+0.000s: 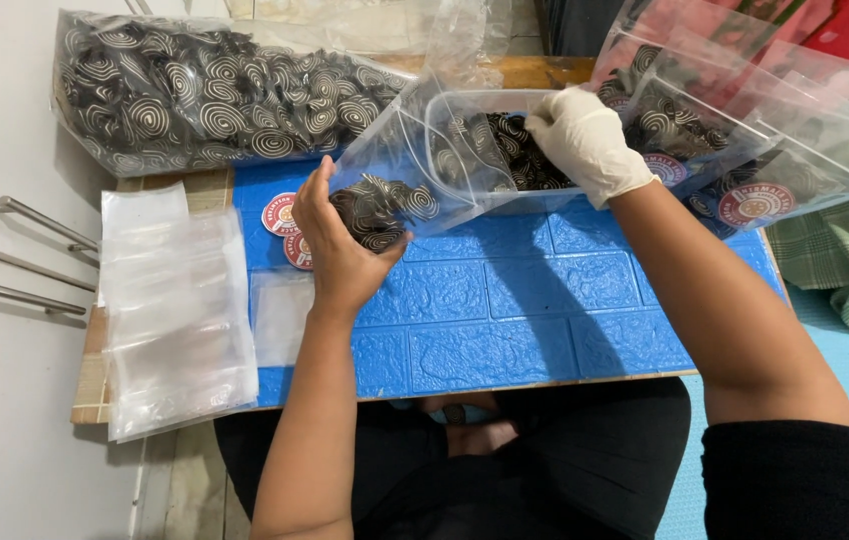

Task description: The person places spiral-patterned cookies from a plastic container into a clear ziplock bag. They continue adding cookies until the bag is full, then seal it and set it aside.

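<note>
Over the blue bench (505, 320), the bare left hand (340, 245) cups a clear pouch (395, 195) of black-and-white spiral snacks, mouth tilted up-right toward the clear tub (460, 130), where the nearer gloved right hand (585, 140) closes on more spirals.

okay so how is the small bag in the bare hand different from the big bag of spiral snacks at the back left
The small bag is held tilted in the bare left hand, open at the top and only partly filled. The big bag lies flat on the table, untouched and stuffed full. It is far larger. Both are clear plastic holding dark snacks with pale spirals. The gloved right hand reaches into a clear tub.
</note>
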